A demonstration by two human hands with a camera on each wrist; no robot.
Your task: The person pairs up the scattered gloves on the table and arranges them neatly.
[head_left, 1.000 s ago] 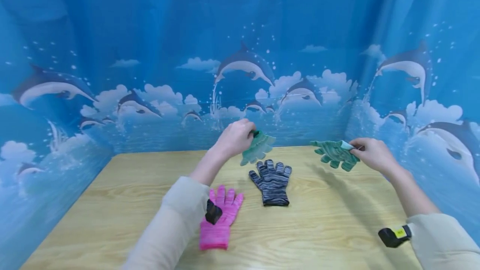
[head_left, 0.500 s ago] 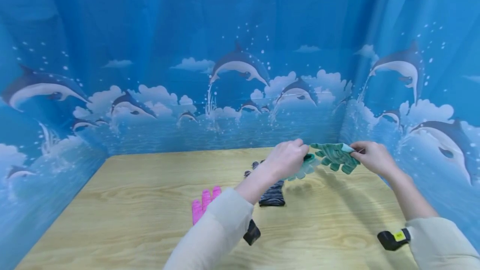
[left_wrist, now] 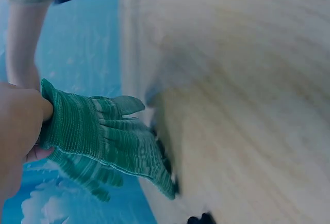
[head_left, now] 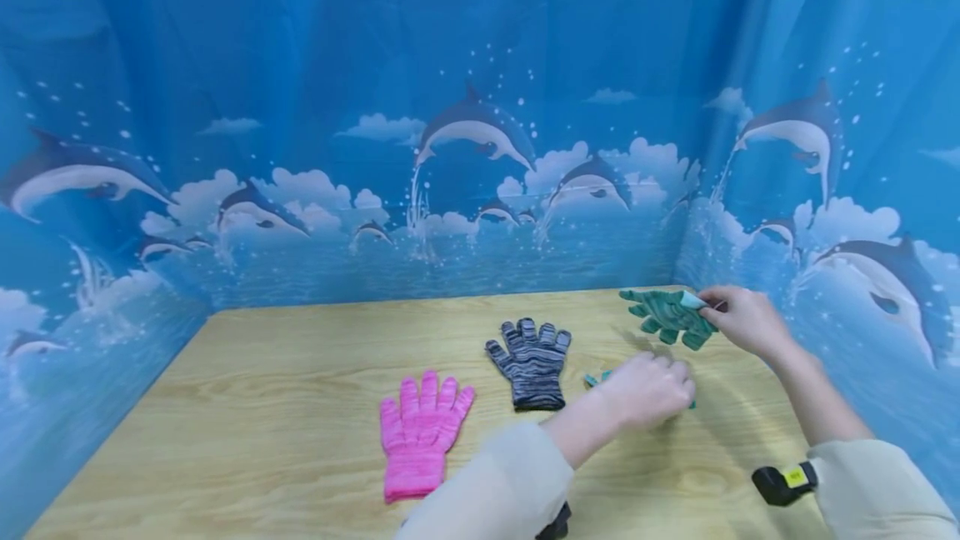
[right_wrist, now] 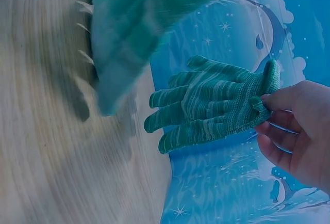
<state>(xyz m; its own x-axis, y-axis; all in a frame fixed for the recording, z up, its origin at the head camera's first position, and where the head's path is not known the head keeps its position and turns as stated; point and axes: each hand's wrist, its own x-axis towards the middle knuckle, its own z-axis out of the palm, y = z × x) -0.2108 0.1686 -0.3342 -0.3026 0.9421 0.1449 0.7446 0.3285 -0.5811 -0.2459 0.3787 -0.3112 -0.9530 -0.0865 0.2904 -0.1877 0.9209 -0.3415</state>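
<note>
My left hand [head_left: 648,390] is low over the right half of the table, and mostly covers a green striped knit glove in the head view. From the left wrist, that glove [left_wrist: 103,126] shows pinched at its cuff, fingers pointing away from the hand. My right hand [head_left: 746,319] holds up a second green striped glove [head_left: 667,315] by its folded cuff, thumb and fingers pinching the edge. This glove [right_wrist: 211,100] hangs sideways in the right wrist view, while the left hand's glove [right_wrist: 134,33] passes blurred at the upper left.
A grey-black striped glove [head_left: 532,365] lies flat near the table's middle. A pink glove [head_left: 420,440] lies flat to its front left. The wood-grain table [head_left: 247,407] meets a blue dolphin-print curtain [head_left: 337,107] at its back and sides.
My left hand has carried its green glove rightward and then down toward the table, passing over the grey-black glove. The right hand has stayed nearly still with its glove.
</note>
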